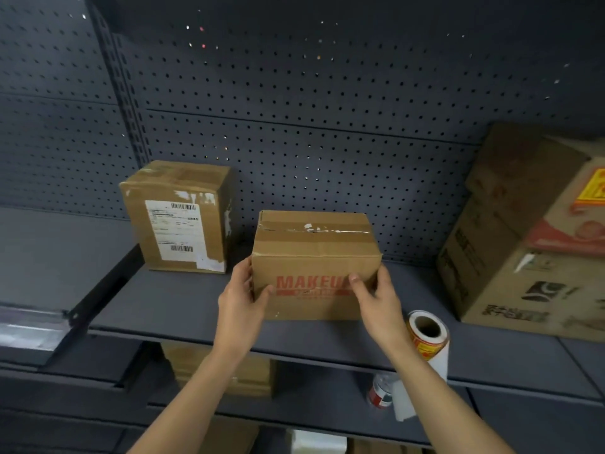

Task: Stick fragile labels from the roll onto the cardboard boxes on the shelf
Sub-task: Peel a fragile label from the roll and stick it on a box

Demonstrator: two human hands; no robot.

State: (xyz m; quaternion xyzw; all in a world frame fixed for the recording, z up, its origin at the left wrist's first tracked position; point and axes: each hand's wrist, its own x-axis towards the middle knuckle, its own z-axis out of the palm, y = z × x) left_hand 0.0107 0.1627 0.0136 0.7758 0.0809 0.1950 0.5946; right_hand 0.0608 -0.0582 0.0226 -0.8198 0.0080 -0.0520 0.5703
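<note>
- Left hand (240,298) grips the left front corner of the brown MAKEUP box (314,253), thumb on the printed front face and fingers curled round the side.
- Right hand (379,299) holds the right front corner of the same box. Its thumb presses on the red lettering and its fingers wrap the right side.
- That box sits on the dark grey shelf (163,309) close to the front edge, with its taped top seam facing up.
- The label roll (425,335) lies on its side at the shelf edge just right of the right wrist. A white strip of backing paper (438,358) hangs from it over the edge.
- A taller taped box with a white shipping label (176,221) stands further back to the left, apart from the held box.
- A stack of larger printed cartons (523,273) fills the right end of the shelf, and the upper one carries a red and yellow sticker (594,188).
- Behind everything runs the perforated back panel (294,126).
- On the shelf below are more brown boxes (222,368) and a small bottle with a red label (379,393).
</note>
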